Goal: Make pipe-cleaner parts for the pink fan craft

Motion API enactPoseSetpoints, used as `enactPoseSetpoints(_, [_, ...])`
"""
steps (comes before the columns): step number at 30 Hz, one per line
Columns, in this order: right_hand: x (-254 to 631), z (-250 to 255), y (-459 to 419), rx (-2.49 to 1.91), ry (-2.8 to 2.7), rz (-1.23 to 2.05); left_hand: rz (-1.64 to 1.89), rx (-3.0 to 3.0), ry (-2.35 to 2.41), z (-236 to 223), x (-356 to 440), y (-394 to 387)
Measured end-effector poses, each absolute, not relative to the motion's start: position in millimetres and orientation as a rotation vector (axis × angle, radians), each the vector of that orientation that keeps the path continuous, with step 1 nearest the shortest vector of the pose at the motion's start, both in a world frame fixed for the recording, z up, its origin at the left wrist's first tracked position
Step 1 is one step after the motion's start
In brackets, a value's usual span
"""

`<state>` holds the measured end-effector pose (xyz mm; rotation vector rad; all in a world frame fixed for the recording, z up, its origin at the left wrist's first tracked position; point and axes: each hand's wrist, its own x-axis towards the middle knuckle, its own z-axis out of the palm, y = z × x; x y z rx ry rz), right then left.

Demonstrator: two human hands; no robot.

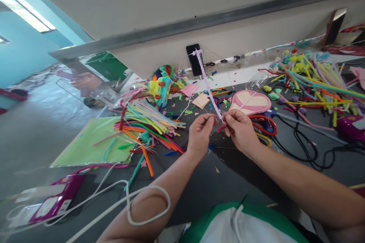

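A long lavender pipe cleaner (207, 83) stands up at a tilt, with a small fuzzy crosspiece and fine wire ends at its top. Its lower end is pinched between the thumb and fingers of my right hand (241, 128). Close beside it, my left hand (200, 133) is closed in a pinch on what looks like a thin wire by the base of the pipe cleaner; the fingers partly cover it. A short red piece (220, 128) shows just under the fingertips, and I cannot tell whether it is held.
Bundles of coloured pipe cleaners lie left (154, 119) and right (322, 79). A phone (191, 69) leans at the back near a pink-edged oval piece (261, 102). Black cables (306, 148) run right. A white cable (148, 188) loops across my left forearm near a purple device (61, 197).
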<state>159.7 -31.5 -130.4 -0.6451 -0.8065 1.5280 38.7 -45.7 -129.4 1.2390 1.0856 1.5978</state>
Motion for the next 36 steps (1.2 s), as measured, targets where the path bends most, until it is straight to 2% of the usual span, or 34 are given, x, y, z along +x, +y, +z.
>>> enactPoseSetpoints(36, [160,-131,-33,-0.607,-0.863,1.556,1.498,1.306,0.953,-127,27,-37])
